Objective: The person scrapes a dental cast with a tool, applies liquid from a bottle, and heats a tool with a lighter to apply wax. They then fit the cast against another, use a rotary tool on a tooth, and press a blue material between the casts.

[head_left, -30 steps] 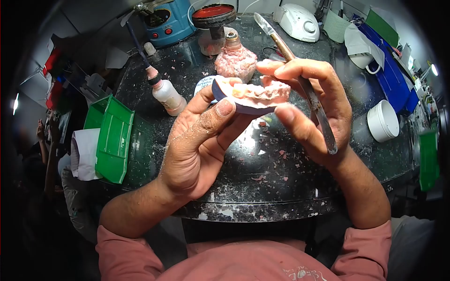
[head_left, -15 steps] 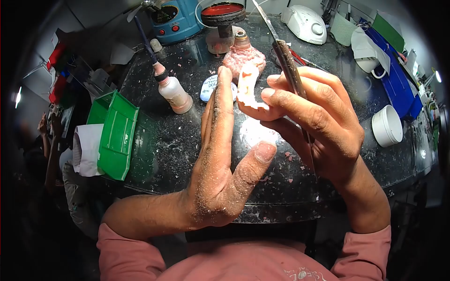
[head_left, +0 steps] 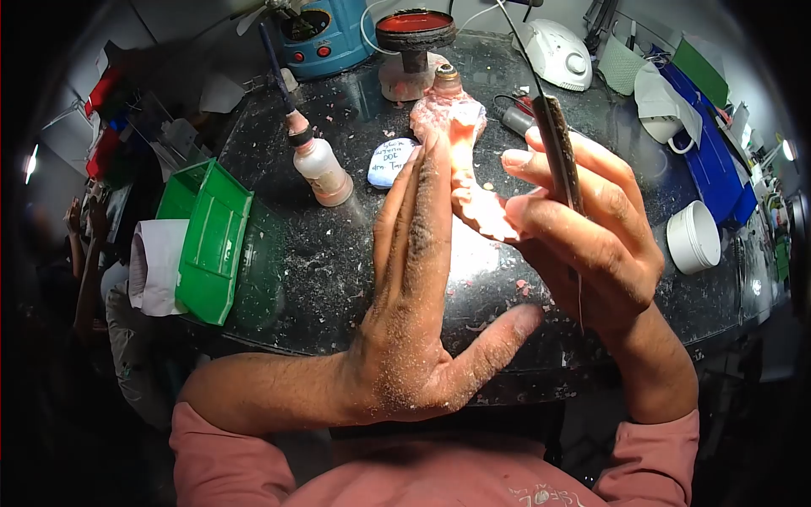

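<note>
My left hand (head_left: 414, 270), dusted with powder, is raised with its fingers straight and its thumb stretched out to the right. Its fingertips are beside a pale pink, curved piece (head_left: 481, 207), brightly lit. My right hand (head_left: 591, 228) pinches the lower right end of this piece between thumb and fingers. A long thin tool with a dark handle (head_left: 557, 152) also lies across the fingers of that hand, its blade pointing up. Behind the fingertips stands a lumpy pink mass with a metal top (head_left: 448, 101), and a blue-white labelled block (head_left: 390, 163) is just left of it.
On the dark table (head_left: 296, 279) stand a dropper bottle (head_left: 323, 173), a green bin (head_left: 215, 245) with a cloth, a burner stand (head_left: 414, 34), a blue machine (head_left: 325, 38), a white device (head_left: 553, 55) and a white cup (head_left: 694, 237). Part of another person shows at far left.
My left hand has moved slightly right, its thumb reaching further right. The pink piece and my right hand have shifted a little right and down, and the tool has moved right with them.
</note>
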`<state>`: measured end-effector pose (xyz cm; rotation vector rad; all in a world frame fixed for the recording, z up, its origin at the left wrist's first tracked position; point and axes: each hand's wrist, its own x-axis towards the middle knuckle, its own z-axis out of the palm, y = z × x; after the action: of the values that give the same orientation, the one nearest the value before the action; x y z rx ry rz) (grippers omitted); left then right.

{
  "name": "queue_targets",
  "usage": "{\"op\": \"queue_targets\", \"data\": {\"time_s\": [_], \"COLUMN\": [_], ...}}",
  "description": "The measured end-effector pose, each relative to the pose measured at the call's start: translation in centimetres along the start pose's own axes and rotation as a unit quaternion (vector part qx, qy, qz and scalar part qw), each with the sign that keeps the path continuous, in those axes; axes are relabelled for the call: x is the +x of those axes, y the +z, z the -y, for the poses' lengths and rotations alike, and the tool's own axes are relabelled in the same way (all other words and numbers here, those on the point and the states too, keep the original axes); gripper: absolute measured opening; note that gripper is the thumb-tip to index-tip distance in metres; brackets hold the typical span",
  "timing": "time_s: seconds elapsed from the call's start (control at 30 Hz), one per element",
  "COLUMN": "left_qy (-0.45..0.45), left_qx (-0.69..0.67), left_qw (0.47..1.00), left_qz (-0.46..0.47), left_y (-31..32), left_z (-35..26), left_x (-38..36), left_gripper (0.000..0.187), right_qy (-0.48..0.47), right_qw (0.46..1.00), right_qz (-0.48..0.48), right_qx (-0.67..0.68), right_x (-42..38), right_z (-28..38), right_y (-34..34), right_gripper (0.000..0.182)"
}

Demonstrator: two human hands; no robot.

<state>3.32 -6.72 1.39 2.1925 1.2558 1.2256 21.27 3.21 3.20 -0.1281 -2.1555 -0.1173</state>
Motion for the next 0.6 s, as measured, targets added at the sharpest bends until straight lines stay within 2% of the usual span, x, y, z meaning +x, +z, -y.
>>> {"op": "queue_targets", "data": {"time_s": [0.03, 0.2, 0.33, 0.4, 0.53, 0.6], "left_qy": [0.004, 0.008, 0.029, 0.011, 0.023, 0.012], "left_qx": [-0.018, -0.022, -0.003, 0.033, 0.048, -0.022], "left_qw": [1.000, 0.999, 0.999, 0.994, 0.994, 0.998], "left_qz": [0.006, 0.035, 0.043, 0.100, 0.099, 0.051], "left_y": [0.0, -0.1, -0.1, -0.2, -0.2, -0.1], "left_z": [-0.1, -1.1, -0.8, -0.6, -0.5, -1.0], "left_x": [0.0, -0.1, -0.5, -0.6, -0.7, -0.4], "left_gripper": [0.099, 0.111, 0.113, 0.112, 0.113, 0.114], "right_qy": [0.009, 0.008, 0.006, 0.023, 0.006, 0.006], "right_qw": [1.000, 1.000, 0.999, 0.999, 0.999, 1.000], "right_qz": [0.017, -0.016, -0.029, -0.016, -0.020, -0.015], "right_qx": [-0.011, 0.002, -0.010, -0.016, -0.027, -0.022], "right_x": [0.1, 0.1, 0.2, 0.4, 0.2, 0.2], "right_z": [0.4, 1.3, 2.0, 2.2, 1.9, 1.9], "right_y": [-0.4, -0.4, -0.4, -0.6, -0.4, -0.5], "right_gripper": [0.034, 0.037, 0.034, 0.033, 0.032, 0.031]}}
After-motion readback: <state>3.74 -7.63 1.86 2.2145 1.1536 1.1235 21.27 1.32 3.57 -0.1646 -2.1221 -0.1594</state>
